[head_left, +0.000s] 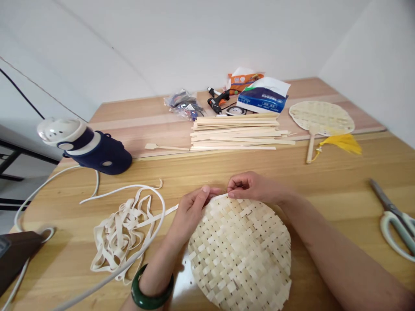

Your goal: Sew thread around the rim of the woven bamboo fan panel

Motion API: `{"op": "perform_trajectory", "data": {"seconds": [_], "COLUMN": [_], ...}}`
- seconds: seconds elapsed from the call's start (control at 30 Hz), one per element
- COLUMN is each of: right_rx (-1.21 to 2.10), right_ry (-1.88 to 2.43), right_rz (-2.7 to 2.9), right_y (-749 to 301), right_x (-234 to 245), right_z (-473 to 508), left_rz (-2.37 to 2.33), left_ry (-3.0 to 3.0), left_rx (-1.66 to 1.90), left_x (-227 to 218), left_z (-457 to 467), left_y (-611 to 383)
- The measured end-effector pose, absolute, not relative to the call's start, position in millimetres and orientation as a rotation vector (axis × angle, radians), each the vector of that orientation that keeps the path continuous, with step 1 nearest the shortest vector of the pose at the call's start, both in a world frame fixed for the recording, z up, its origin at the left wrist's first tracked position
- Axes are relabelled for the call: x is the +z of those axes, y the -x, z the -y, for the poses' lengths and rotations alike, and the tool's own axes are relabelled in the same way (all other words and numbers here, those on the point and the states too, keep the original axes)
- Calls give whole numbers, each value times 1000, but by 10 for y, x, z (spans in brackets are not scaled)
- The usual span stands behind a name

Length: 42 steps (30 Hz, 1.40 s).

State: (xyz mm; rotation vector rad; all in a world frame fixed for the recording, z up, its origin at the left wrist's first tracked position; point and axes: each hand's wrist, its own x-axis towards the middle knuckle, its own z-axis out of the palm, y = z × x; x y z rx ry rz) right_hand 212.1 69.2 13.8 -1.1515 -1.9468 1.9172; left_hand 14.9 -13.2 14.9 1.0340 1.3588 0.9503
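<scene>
A round woven bamboo fan panel (241,255) lies on the wooden table (227,172) in front of me. My left hand (191,211) pinches its far rim, where a cream edging tape (121,233) runs in from a loose tangle on the left. A green bangle (151,296) sits on that wrist. My right hand (251,188) is closed in a pinch on the same tape at the panel's top edge, close to the left fingertips.
A stack of bamboo strips (238,131) lies mid-table, with a glue gun (218,100), packets and a blue box (262,100) behind. A finished fan with yellow tassel (322,119) is far right, scissors (397,220) at right edge, a navy and white device (87,144) with cable left.
</scene>
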Motion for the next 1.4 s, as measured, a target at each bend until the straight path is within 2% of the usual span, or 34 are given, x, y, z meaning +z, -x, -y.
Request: {"op": "perform_trajectory", "data": {"seconds": [0.13,0.33,0.9,1.03,1.23,1.4], "right_rx": [1928,1876,1875,1845,1875,1931], "right_ry": [1139,1221,1338,1312,1204,1132], "right_rz": [1849,1778,1587,1648,1728,1810], "right_y": [-2170,-2190,-2274,-2249,-2136,-2009], "right_x": [112,40,44,37,94,109], "right_z": [-720,-755,-820,-809,-712,-618], "left_rz": [-1357,-1589,-1585,-1550,-1521,-1397], "left_ry": [-1062,-1290,-2085,-2083,-1902,-1644], "left_rx": [879,941,1048,1015,1164,989], "left_x": [78,4,-111,-75,52,82], "left_z": [126,79,-3,5,88,157], "left_y": [-9,216,412,387,233,128]}}
